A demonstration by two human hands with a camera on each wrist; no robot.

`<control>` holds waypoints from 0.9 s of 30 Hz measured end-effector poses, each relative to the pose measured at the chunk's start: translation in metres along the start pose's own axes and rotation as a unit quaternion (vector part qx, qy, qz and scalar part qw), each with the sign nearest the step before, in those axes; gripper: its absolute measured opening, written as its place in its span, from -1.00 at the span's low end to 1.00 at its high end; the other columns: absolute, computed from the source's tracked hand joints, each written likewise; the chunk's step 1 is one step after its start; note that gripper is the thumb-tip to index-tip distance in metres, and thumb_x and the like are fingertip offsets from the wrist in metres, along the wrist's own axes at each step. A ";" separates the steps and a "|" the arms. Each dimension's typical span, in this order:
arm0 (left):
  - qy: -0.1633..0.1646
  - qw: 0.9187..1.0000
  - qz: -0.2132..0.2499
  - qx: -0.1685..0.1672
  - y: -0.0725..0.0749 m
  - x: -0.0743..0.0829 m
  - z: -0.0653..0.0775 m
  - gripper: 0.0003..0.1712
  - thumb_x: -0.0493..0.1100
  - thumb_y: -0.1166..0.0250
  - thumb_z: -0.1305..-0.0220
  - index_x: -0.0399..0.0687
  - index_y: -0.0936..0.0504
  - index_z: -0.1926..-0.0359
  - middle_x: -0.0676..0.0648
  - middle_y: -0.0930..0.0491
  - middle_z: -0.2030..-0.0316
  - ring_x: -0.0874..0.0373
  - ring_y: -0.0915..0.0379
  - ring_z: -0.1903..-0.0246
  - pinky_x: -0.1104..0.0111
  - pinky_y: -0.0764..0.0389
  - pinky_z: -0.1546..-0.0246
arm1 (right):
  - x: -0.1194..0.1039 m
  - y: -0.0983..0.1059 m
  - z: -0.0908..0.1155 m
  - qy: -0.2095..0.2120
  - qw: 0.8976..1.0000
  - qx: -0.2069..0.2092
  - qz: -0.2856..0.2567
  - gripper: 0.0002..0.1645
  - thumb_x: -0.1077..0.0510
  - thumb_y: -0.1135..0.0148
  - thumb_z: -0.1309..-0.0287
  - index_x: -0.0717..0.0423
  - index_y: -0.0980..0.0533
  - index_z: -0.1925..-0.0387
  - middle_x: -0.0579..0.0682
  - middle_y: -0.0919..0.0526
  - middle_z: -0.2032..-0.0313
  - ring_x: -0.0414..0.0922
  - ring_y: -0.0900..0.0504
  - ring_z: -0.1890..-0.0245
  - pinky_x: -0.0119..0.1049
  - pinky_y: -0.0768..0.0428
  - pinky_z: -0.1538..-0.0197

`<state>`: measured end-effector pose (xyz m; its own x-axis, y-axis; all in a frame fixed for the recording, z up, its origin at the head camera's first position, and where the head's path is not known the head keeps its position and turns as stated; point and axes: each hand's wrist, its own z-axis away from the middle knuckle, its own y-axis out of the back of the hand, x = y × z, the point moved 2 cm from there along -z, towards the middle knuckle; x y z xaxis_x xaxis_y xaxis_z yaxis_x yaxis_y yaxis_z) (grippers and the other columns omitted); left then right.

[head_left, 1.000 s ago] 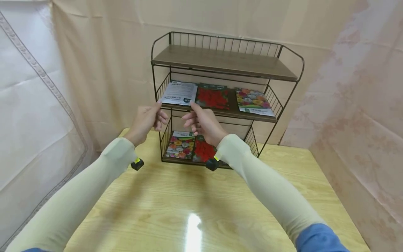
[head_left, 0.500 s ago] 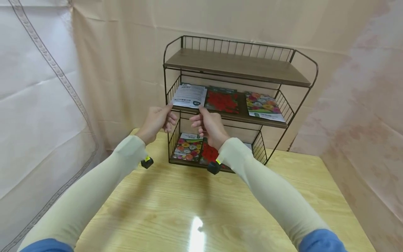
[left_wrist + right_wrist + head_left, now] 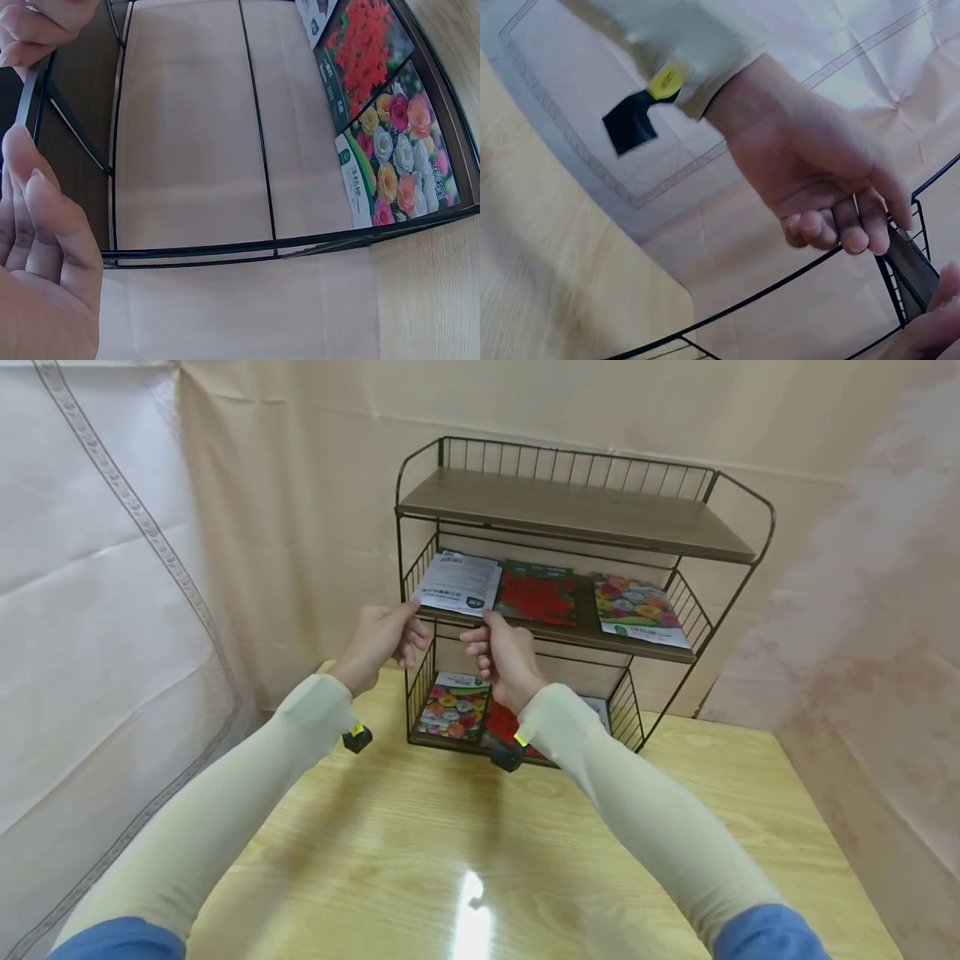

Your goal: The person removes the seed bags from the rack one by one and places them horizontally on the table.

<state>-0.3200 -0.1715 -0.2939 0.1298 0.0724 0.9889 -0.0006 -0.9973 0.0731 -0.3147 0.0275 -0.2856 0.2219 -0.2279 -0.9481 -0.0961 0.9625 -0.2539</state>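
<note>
A white seed packet (image 3: pixel 460 583), printed side up, lies at the left end of the rack's middle shelf (image 3: pixel 587 616). My left hand (image 3: pixel 375 643) pinches its near left corner, thumb on top. At the near right corner, my right hand (image 3: pixel 510 662) holds it the same way. The remaining fingers of both hands curl loosely below the shelf edge. Beside this packet lies a red-flower seed packet (image 3: pixel 536 595). Farther right is a packet with multicoloured flowers (image 3: pixel 640 610). Neither wrist view shows the white packet clearly; the left hand (image 3: pixel 52 255) is at the shelf edge.
The black wire rack has a top shelf (image 3: pixel 577 510) above the hands. Its bottom shelf holds a multicoloured flower packet (image 3: pixel 452 708), a red one (image 3: pixel 501 724) and a partly hidden pale one (image 3: pixel 598 710). A wooden table (image 3: pixel 405 835) carries the rack; cloth (image 3: pixel 300 527) hangs behind.
The head view has shifted, so rack and hands appear farther right. Both hands stay at the white packet's near corners, and the packet has hardly moved on the shelf.
</note>
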 end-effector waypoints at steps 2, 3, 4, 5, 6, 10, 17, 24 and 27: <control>-0.001 1.000 0.000 0.000 0.000 0.002 0.000 -0.35 0.20 -0.10 -0.57 -0.33 -0.69 0.34 -0.12 -0.69 0.50 0.20 -0.50 0.76 0.40 -0.54 0.67 | -0.001 -0.002 0.000 -0.001 1.000 0.003 -0.014 -0.44 -0.09 -0.03 -0.56 0.15 -0.67 0.46 -0.12 -0.53 0.70 -0.30 -0.27 0.79 -0.47 -0.25 0.70; 0.000 1.000 -0.001 0.004 0.001 0.002 0.000 -0.34 0.21 -0.10 -0.57 -0.33 -0.69 0.35 -0.12 -0.69 0.51 0.20 -0.50 0.77 0.41 -0.53 0.68 | -0.001 -0.003 0.001 -0.001 1.000 0.002 -0.019 -0.45 -0.08 -0.03 -0.55 0.16 -0.66 0.47 -0.12 -0.52 0.70 -0.30 -0.27 0.79 -0.47 -0.25 0.70; 0.001 1.000 -0.003 0.009 0.001 0.003 0.001 -0.32 0.22 -0.10 -0.56 -0.34 -0.69 0.35 -0.13 -0.69 0.51 0.20 -0.49 0.77 0.41 -0.53 0.69 | -0.001 -0.004 0.001 0.001 1.000 -0.001 -0.021 -0.46 -0.07 -0.04 -0.55 0.16 -0.66 0.47 -0.12 -0.52 0.70 -0.30 -0.27 0.79 -0.48 -0.26 0.70; 0.003 1.000 -0.004 0.013 0.002 0.003 0.001 -0.31 0.23 -0.10 -0.56 -0.34 -0.69 0.35 -0.13 -0.69 0.51 0.20 -0.49 0.78 0.41 -0.52 0.70 | -0.001 -0.004 0.002 0.001 1.000 -0.004 -0.022 -0.48 -0.05 -0.05 -0.54 0.16 -0.66 0.46 -0.12 -0.51 0.69 -0.30 -0.27 0.79 -0.48 -0.26 0.70; 0.004 1.000 -0.006 0.016 0.002 0.003 0.001 -0.31 0.23 -0.11 -0.55 -0.35 -0.69 0.35 -0.13 -0.69 0.52 0.20 -0.48 0.78 0.42 -0.52 0.71 | -0.001 -0.004 0.003 0.001 1.000 -0.006 -0.021 -0.49 -0.05 -0.06 -0.54 0.17 -0.66 0.45 -0.12 -0.51 0.69 -0.30 -0.27 0.78 -0.48 -0.27 0.69; 0.016 1.000 -0.004 0.012 0.000 0.004 0.002 -0.31 0.22 -0.14 -0.54 -0.40 -0.68 0.30 -0.14 -0.69 0.50 0.20 -0.48 0.77 0.42 -0.52 0.70 | -0.001 -0.002 0.006 -0.003 1.000 -0.003 -0.026 -0.54 -0.01 -0.09 -0.53 0.21 -0.66 0.38 -0.11 -0.51 0.66 -0.30 -0.26 0.77 -0.49 -0.28 0.68; 0.025 1.000 -0.009 0.005 -0.003 0.002 -0.001 -0.32 0.22 -0.17 -0.52 -0.41 -0.68 0.28 -0.12 -0.69 0.51 0.20 -0.48 0.77 0.41 -0.51 0.69 | -0.002 0.003 0.007 -0.032 0.998 -0.010 -0.046 -0.47 -0.15 -0.11 -0.50 0.25 -0.67 0.21 -0.11 -0.52 0.63 -0.30 -0.24 0.76 -0.49 -0.28 0.66; 0.016 1.000 -0.016 -0.002 -0.002 0.002 -0.002 -0.28 0.24 -0.15 -0.52 -0.44 -0.68 0.27 -0.12 -0.69 0.51 0.20 -0.48 0.76 0.38 -0.52 0.68 | -0.008 0.000 0.000 -0.065 0.996 -0.008 -0.059 -0.47 -0.12 -0.12 -0.52 0.19 -0.67 0.41 -0.12 -0.53 0.70 -0.33 -0.24 0.81 -0.51 -0.24 0.71; 0.009 1.000 -0.008 0.002 -0.002 0.004 -0.001 -0.29 0.24 -0.13 -0.53 -0.37 -0.69 0.34 -0.13 -0.69 0.51 0.19 -0.48 0.77 0.40 -0.50 0.71 | -0.010 -0.001 0.000 -0.074 0.995 -0.012 -0.070 -0.56 -0.01 -0.12 -0.53 0.22 -0.66 0.35 -0.11 -0.52 0.69 -0.33 -0.23 0.83 -0.52 -0.22 0.72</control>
<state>-0.3205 -0.1687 -0.2899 0.1122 0.0893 0.9897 0.0045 -0.9960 0.0893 -0.3172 0.0291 -0.2756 0.3750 -0.3339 -0.8648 -0.0776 0.9183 -0.3882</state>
